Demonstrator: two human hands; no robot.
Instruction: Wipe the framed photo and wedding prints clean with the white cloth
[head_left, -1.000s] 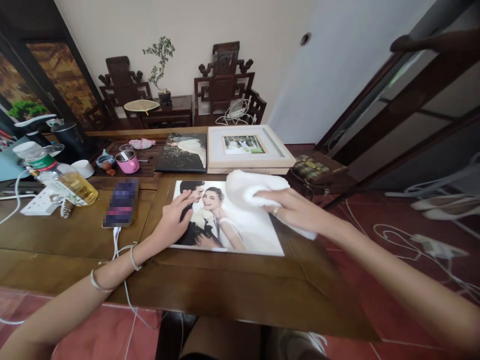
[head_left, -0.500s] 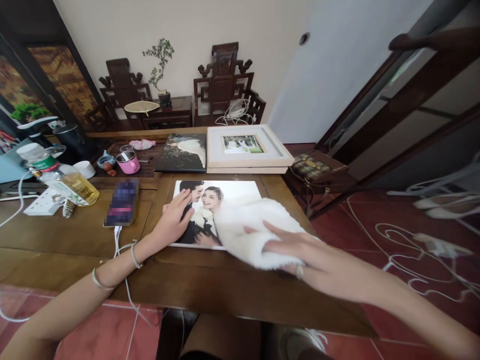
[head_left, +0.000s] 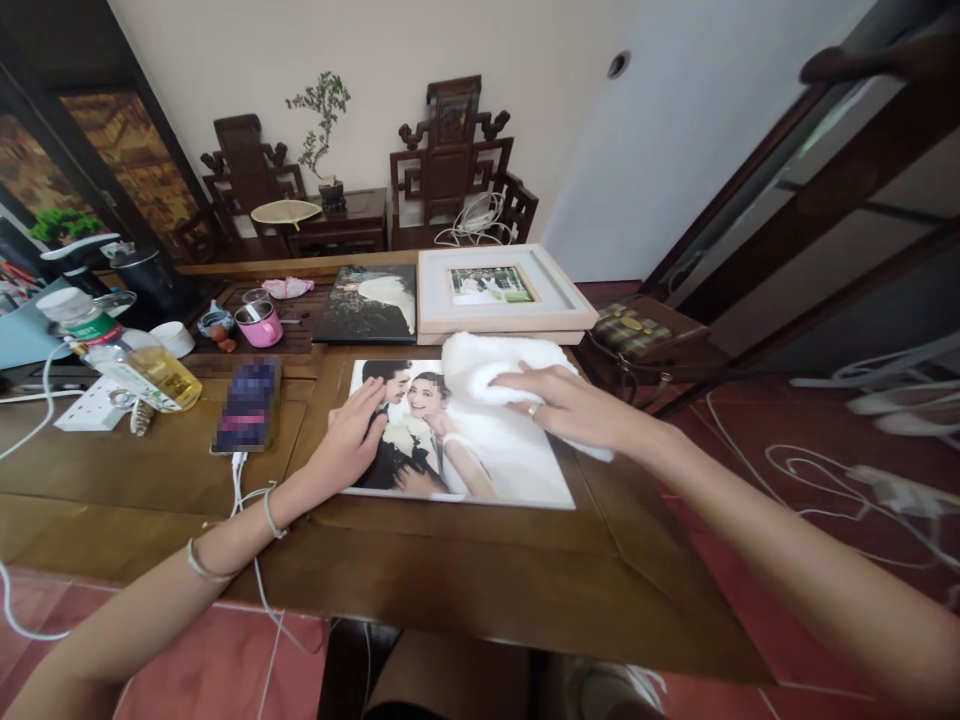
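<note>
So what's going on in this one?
The person's left hand rests on the left side of a large photo lying on the wooden table. The right hand grips a white cloth at the photo's far right corner. Just beyond the photo lie a pale frame and a darker picture; a phone lies off to the left.

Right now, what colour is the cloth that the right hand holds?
The cloth in the right hand is white, shown best in the head view.
</note>
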